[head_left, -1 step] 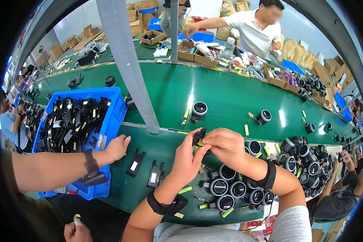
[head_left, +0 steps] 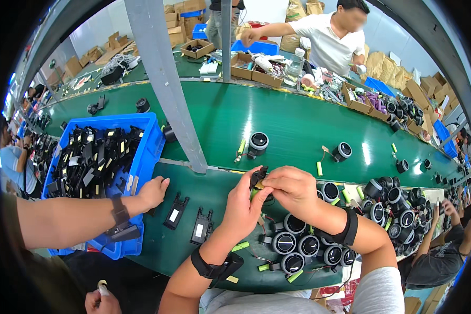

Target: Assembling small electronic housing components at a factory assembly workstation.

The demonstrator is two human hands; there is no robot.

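My left hand (head_left: 242, 205) and my right hand (head_left: 294, 192) meet over the near worktop. A small black plastic part (head_left: 258, 178) sticks up between them, gripped by my left fingers. The right thumb and fingers pinch at its side, where a small yellowish piece shows. Part of a green cylindrical battery (head_left: 254, 194) peeks out by my left fingers; how it joins the black part is hidden. Two black plastic housings with white labels, one nearer (head_left: 201, 226) and one farther left (head_left: 176, 211), lie left of my left forearm. Wired round grey-and-black units (head_left: 284, 243) cluster under my right arm.
A blue crate (head_left: 150, 137) of black housings stands at the left, with a co-worker's hand (head_left: 153, 192) beside it. A grey metal post (head_left: 167, 78) rises beyond. Round units with batteries sit on the green conveyor (head_left: 209, 125). Across it, a person in white (head_left: 329, 42) reaches over boxes.
My hands and the black part look unmoved. The co-worker's lower hand at the bottom left has shifted slightly to the right.
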